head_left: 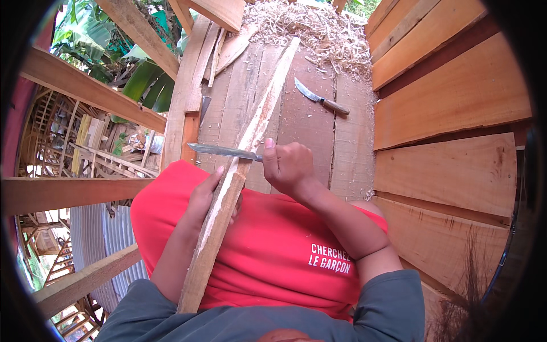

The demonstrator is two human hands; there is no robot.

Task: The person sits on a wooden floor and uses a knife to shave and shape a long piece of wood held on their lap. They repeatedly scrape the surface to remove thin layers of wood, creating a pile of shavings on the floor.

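My right hand (pixel 289 166) is closed round the handle of a knife (pixel 223 150), thumb lying along the top. The knife's blade points left and lies across a long wooden strip (pixel 263 117), touching it. The strip slants from my lap up to the far floorboards; its far part is pale and freshly shaved, its near part browner and rough. My left hand (pixel 206 200) grips the strip just below the blade, with some fingers hidden beneath it. A second knife (pixel 321 98), with a curved blade and wooden handle, lies on the floorboards beyond my right hand.
Curly wood shavings (pixel 310 25) are heaped at the far end of the plank floor (pixel 307 134). A wall of wide boards (pixel 450 97) stands close on the right. Open wooden rails (pixel 97 91) run along the left, with loose boards (pixel 196 68) beside them.
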